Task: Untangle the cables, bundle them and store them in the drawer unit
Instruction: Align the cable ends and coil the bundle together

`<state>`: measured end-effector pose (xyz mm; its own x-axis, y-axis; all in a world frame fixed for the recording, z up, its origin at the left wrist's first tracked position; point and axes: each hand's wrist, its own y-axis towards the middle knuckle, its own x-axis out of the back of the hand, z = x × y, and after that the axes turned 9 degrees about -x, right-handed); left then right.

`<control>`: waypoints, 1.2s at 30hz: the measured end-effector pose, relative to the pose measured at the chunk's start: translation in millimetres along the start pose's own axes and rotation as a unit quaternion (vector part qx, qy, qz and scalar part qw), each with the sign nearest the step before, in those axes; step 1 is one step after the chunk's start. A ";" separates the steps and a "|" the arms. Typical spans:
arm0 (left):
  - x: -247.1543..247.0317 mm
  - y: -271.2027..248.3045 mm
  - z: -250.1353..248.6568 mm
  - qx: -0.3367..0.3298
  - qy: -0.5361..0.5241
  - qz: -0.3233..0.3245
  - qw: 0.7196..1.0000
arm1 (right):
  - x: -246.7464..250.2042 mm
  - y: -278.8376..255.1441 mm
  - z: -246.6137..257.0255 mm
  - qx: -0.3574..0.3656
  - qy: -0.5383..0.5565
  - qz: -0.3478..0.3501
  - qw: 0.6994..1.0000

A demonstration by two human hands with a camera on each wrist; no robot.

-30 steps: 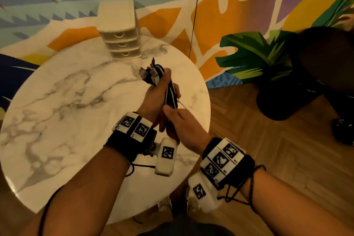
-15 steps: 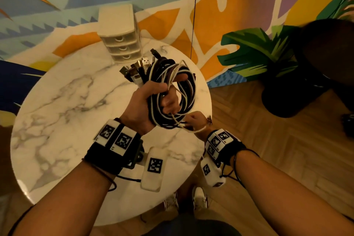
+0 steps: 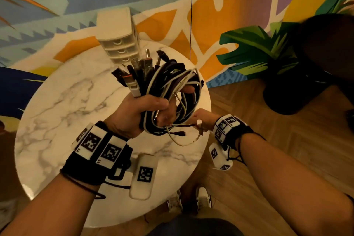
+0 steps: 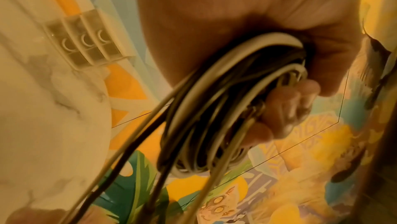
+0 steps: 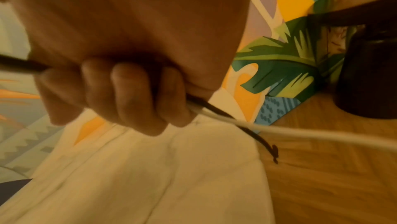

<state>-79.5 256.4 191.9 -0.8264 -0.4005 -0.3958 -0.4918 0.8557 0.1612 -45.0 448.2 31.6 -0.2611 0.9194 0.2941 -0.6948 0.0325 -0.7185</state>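
Your left hand [image 3: 141, 113] is fisted around the cable bundle [image 3: 172, 94], held up in the air above the round marble table [image 3: 63, 105], toward its right edge. The bundle is a mix of black and white cables wound into a loose oval coil; in the head view its long axis runs from lower left to upper right, and the coil hangs out to the right of your fist, with one fingertip showing through the loop at its far side. The connector ends [image 3: 138, 73] are gathered together and stick up and away from you out of the top of your fist, pointing toward the drawer unit [image 3: 118, 34], which stands at the far edge of the table with its three drawers closed. Your right hand [image 3: 203, 120] sits just below and to the right of the coil, at the table's edge, its fingers [image 5: 128, 98] curled tight around the loose tails [image 3: 180, 136]: a white one and a thin black one. The white tail sags in a shallow loop below the coil, and the black one ends in a small plug pointing right.
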 end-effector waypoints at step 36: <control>10.7 12.8 89.2 0.056 0.053 -0.379 0.922 | -33.8 -71.6 64.4 0.166 0.157 -0.159 0.960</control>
<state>-70.2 292.4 109.0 -0.2823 -0.9221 -0.2645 -0.9126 0.3432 -0.2223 -29.6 389.6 113.7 0.1795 0.9582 0.2227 -0.8951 0.2530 -0.3673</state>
